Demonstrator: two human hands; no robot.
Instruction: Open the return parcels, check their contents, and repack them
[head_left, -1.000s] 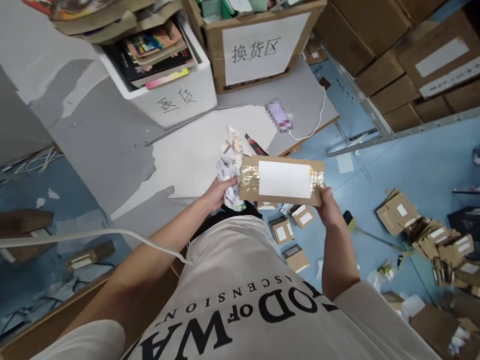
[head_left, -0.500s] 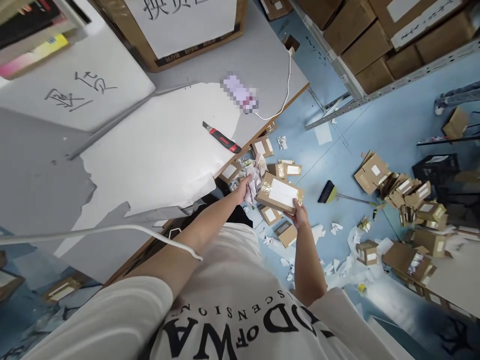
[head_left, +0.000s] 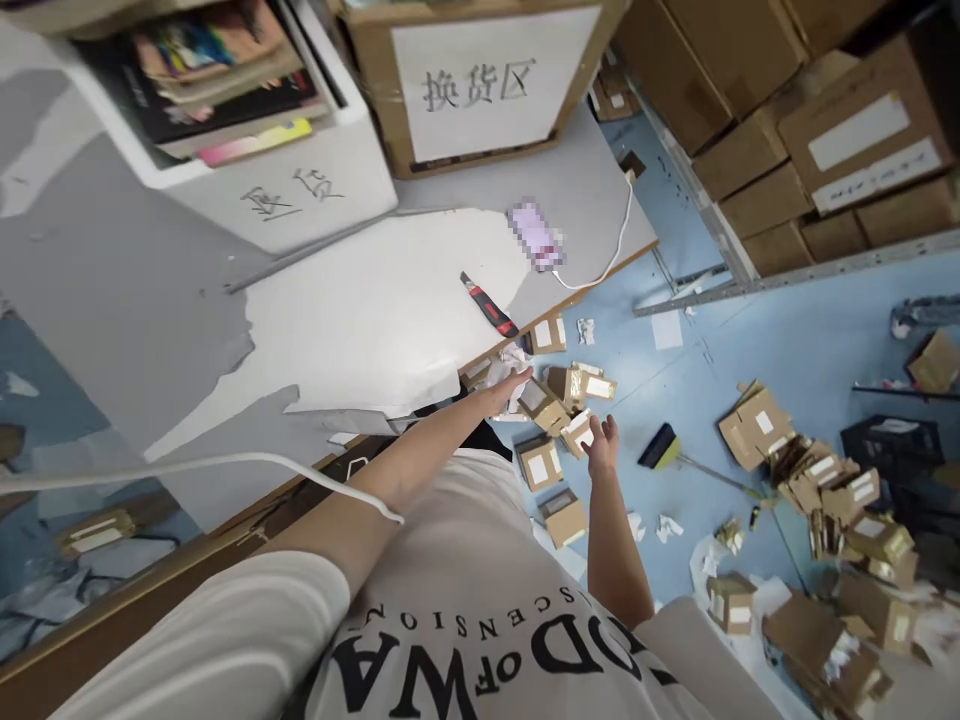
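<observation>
My left hand [head_left: 511, 391] reaches past the table edge with its fingers stretched out, open. Crumpled paper [head_left: 511, 362] lies just beyond it, partly hidden by the hand. To the right, my right hand [head_left: 602, 447] is open too, fingers spread and nothing in them. Between the two hands, a cardboard box [head_left: 544, 405] sits tilted among other small boxes below. A box with a white label [head_left: 579, 434] is close to my right fingertips. On the table lies a red and black utility knife [head_left: 489, 306], its blade end pointing away from me.
A phone [head_left: 535, 235] with a white cable rests on the grey table [head_left: 442, 190]. A white bin [head_left: 315, 200] and a large carton [head_left: 487, 90] stand at the back. On the floor are a broom [head_left: 660, 447], flattened cartons [head_left: 817, 470] and paper scraps. A shelf of boxes [head_left: 780, 160] is at right.
Both hands have let go: the labelled box has left my right hand and the crumpled paper my left. The view has shifted, so the table contents appear lower and further right.
</observation>
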